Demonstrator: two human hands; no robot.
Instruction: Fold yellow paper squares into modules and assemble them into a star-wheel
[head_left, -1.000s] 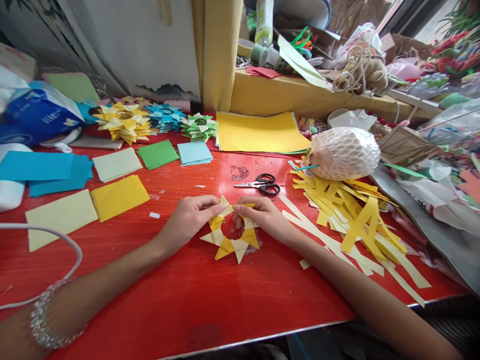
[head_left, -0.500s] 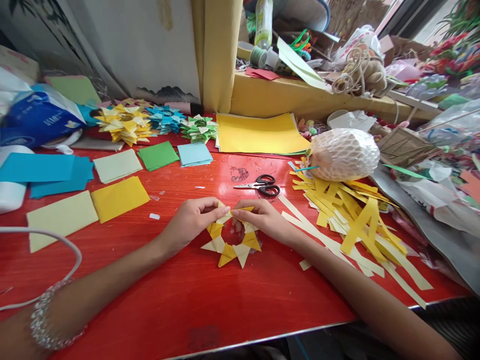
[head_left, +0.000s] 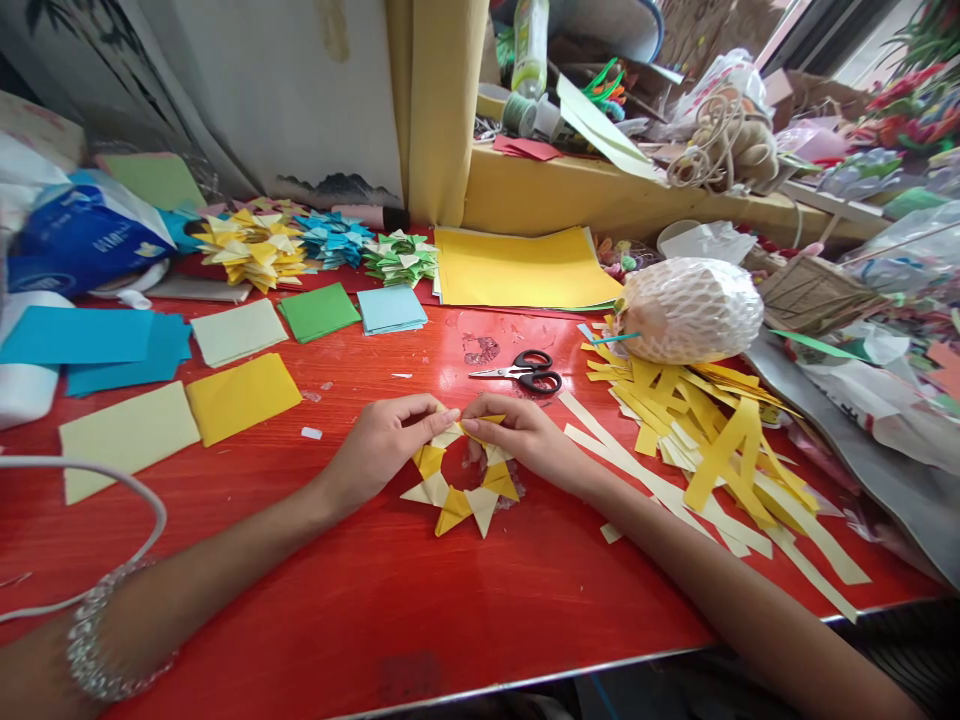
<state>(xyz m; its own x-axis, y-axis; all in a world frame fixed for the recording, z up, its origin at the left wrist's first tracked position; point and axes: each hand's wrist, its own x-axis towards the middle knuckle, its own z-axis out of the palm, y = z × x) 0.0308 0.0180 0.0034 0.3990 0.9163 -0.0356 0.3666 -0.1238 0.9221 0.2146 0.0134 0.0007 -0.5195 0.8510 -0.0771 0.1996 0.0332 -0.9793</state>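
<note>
A ring of folded paper points [head_left: 454, 510], yellow alternating with cream, hangs between my two hands over the red table. My left hand [head_left: 394, 437] pinches its upper left part between thumb and fingers. On the upper right part, my right hand [head_left: 517, 437] does the same, its fingertips close to those of the left. The fingers hide the top of the ring, so I cannot tell how the ends meet there. Black-handled scissors [head_left: 525, 371] lie just beyond my right hand.
Yellow and cream paper strips [head_left: 705, 440] lie at the right beside a net-wrapped round object [head_left: 694, 310]. Stacks of coloured paper, such as the yellow stack [head_left: 244, 398], sit at the left. Finished-looking paper stars [head_left: 251, 248] stand at the back. A white cable [head_left: 142, 480] curves at the left.
The view has shifted very slightly. Both hands keep their pinch on the paper ring, with the fingertips marginally closer together.
</note>
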